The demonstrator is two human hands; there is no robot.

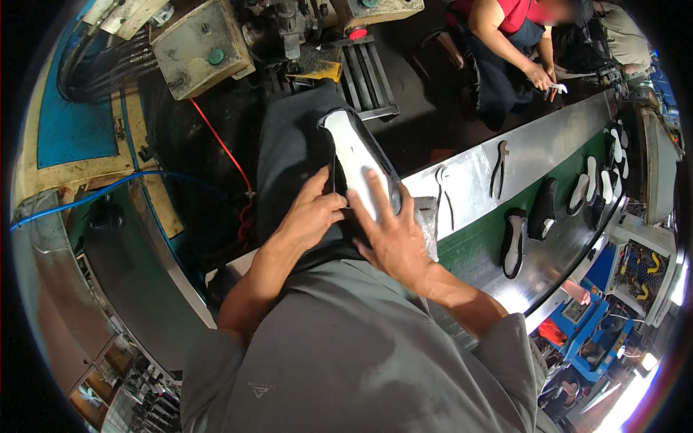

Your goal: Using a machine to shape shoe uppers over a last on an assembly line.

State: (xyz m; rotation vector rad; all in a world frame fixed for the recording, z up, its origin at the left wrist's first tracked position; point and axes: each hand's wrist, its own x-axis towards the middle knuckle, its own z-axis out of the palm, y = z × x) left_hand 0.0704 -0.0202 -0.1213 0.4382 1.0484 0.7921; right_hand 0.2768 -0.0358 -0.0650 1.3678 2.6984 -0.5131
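Note:
Across my dark-trousered lap lies a black shoe upper (388, 165), bottom side up, with a pale insole (354, 153) along its underside. My right hand (393, 234) rests on the insole near my body, its fingers stretched out and apart, slightly blurred. At the left edge of the shoe, my left hand (309, 213) is closed, thumb and fingers pinching that edge. What exactly sits between those fingertips is partly hidden. To the right, two pairs of pincers, one (445, 193) nearer me and one (499, 169) farther off, lie on a metal ledge (469, 173).
Beyond the ledge runs a green conveyor belt (469, 252) carrying several black shoes (514, 244) with pale insoles. A co-worker (505, 50) in red sits at the far right, holding a tool. A machine with control boxes (202, 54) stands ahead. A red cord (220, 141) hangs left.

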